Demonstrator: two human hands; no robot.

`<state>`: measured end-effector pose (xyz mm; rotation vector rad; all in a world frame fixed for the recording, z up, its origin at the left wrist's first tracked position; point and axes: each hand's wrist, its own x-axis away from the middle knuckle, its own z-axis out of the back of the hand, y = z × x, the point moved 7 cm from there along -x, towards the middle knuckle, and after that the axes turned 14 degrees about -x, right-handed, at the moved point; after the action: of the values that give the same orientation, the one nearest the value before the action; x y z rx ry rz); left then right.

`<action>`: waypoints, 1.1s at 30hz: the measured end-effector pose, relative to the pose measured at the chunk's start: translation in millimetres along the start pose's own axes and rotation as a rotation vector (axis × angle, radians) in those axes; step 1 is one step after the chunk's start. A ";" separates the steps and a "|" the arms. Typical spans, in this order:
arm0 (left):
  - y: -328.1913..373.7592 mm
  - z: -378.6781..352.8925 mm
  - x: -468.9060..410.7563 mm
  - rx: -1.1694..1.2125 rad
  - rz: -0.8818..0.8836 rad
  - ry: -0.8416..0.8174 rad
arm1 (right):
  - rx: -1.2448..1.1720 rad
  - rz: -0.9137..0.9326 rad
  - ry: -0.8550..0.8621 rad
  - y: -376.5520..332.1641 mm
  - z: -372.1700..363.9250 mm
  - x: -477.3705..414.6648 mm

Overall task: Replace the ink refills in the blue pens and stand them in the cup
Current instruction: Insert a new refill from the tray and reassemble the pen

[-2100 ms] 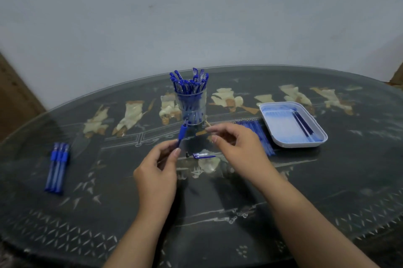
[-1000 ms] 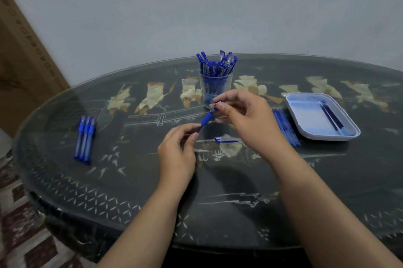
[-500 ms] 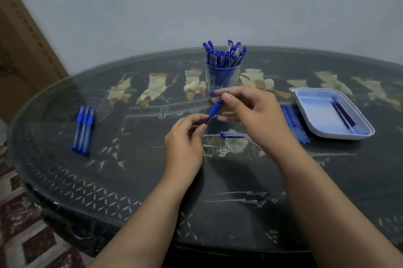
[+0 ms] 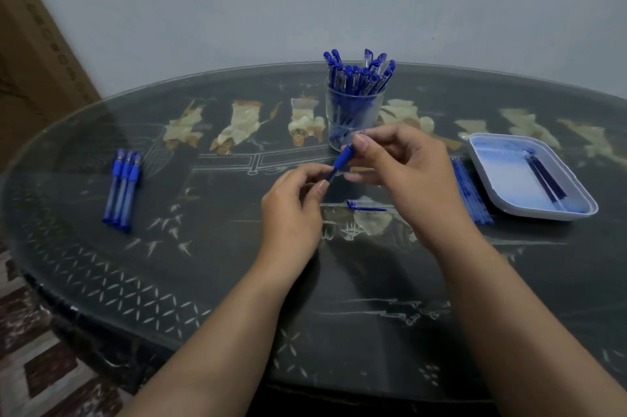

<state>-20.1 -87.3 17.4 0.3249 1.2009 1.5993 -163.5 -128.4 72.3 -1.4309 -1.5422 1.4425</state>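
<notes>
My left hand (image 4: 291,209) pinches the lower end of a blue pen (image 4: 342,160) held above the table's middle. At the pen's upper end, my right hand (image 4: 403,175) pinches the tip with thumb and forefinger. A pen cap (image 4: 365,207) lies on the glass just below my hands. Behind them a clear cup (image 4: 353,114) stands packed with several blue pens. Three blue pens (image 4: 122,189) lie side by side at the left. A row of blue refills (image 4: 471,192) lies right of my right hand.
A white tray (image 4: 502,175) holding a few dark refills (image 4: 546,179) sits at the right. The oval, glass-topped dark table (image 4: 203,274) has its front edge close to me. A cardboard box (image 4: 30,53) stands at the far left against the wall.
The view has drifted slightly, so the scene sits a little further right. Both hands kept hold of the pen, and my right fingers stayed working at its upper end.
</notes>
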 end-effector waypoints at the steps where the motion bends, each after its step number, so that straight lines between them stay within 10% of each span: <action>1: 0.5 -0.6 0.3 0.004 -0.010 0.004 | -0.007 -0.002 0.014 0.8 1.4 0.3; 33: 1.6 1.3 1.4 0.007 -0.047 0.013 | -0.031 0.040 -0.004 -1.2 -2.7 4.7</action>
<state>-20.7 -85.3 18.9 0.2891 1.2157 1.5587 -162.5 -123.0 73.0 -1.4862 -1.5533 1.4518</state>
